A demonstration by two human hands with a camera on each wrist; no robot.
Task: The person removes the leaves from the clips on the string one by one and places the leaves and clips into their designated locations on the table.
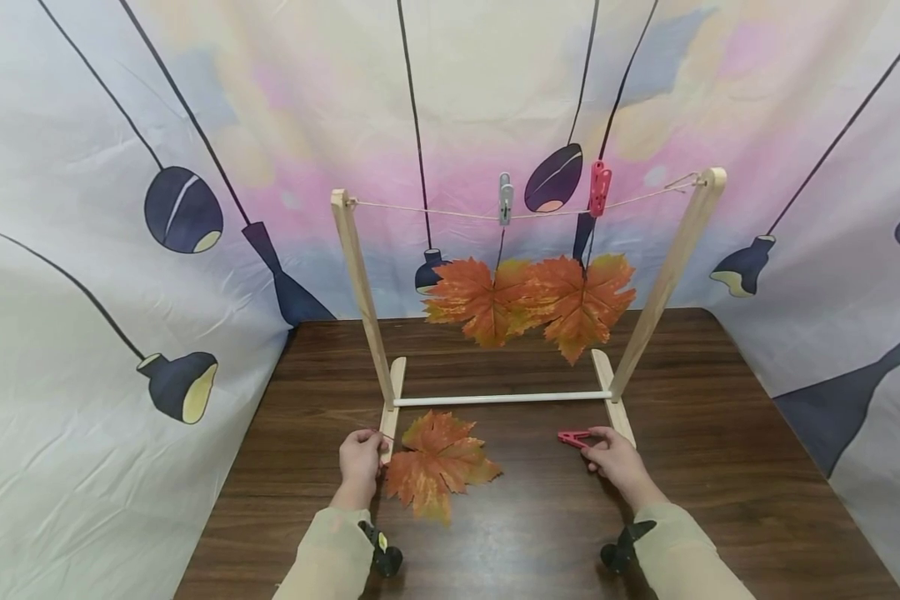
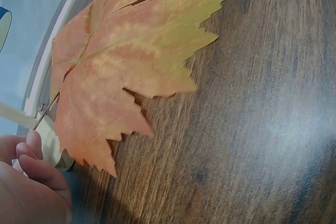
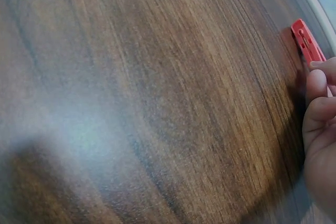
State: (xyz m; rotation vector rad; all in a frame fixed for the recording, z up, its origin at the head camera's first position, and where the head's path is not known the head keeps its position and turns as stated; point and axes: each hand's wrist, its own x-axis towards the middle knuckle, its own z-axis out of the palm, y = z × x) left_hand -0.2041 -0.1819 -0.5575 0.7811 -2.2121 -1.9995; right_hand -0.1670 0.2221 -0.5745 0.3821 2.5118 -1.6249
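Observation:
An orange maple leaf (image 1: 438, 467) (image 2: 126, 66) lies flat on the dark wooden table (image 1: 690, 467). My left hand (image 1: 372, 444) (image 2: 29, 156) pinches its thin stem, right beside the rack's left foot (image 1: 392, 408). My right hand (image 1: 589, 447) (image 3: 319, 80) grips a red clothespin (image 1: 573, 437) (image 3: 307, 40) that rests on the table by the rack's right foot (image 1: 613, 396). On the wooden rack (image 1: 356, 275), a string carries a grey clothespin (image 1: 505, 198) and a second red clothespin (image 1: 599, 188). Each holds a hanging orange leaf (image 1: 468, 300) (image 1: 581, 300).
A printed fabric backdrop (image 1: 120, 250) with dark lamp shapes closes in the table on the left, back and right. A white crossbar (image 1: 502, 399) joins the rack's feet low over the table. Bare tabletop lies between my hands and along the front.

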